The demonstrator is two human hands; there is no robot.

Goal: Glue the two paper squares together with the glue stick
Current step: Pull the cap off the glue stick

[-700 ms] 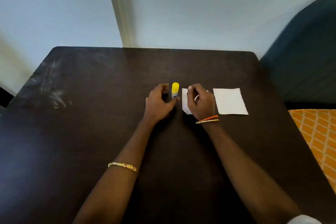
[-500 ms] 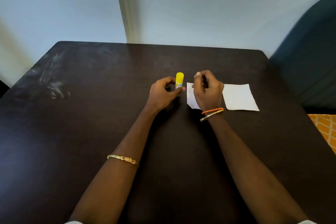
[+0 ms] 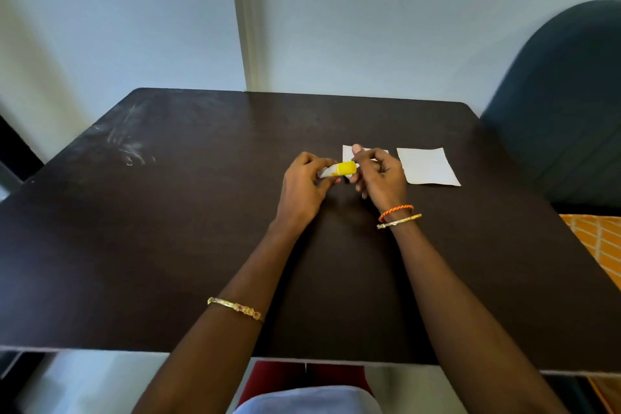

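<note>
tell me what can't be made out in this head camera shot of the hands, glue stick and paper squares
- Nearer white paper square, head view: mostly hidden behind the right hand.
- Yellow-capped glue stick, head view: body wrapped by the left hand; label too small to read; whether the cap is loosened cannot be told.
- Dark blue chair: cut off by the right edge.
- Far white paper square: any glue or marks too faint to tell.
</note>
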